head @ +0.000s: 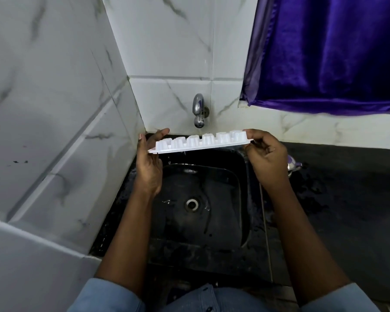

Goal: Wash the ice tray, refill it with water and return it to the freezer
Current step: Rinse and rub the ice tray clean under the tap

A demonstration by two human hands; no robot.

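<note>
Upturned white plastic ice tray [198, 143] over black sink [223, 212], end rims pinched by left hand [149, 163] and right hand [266, 154]. Light, bendy, probably wet and slippery.

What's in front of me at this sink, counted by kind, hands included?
Ice tray: 1
Hands: 2, left hand and right hand, each holding one end of it
Tap: 1
Sink: 1
Purple curtain: 1
Small shiny item right of the sink, partly hidden: 1
Total: 7
</note>
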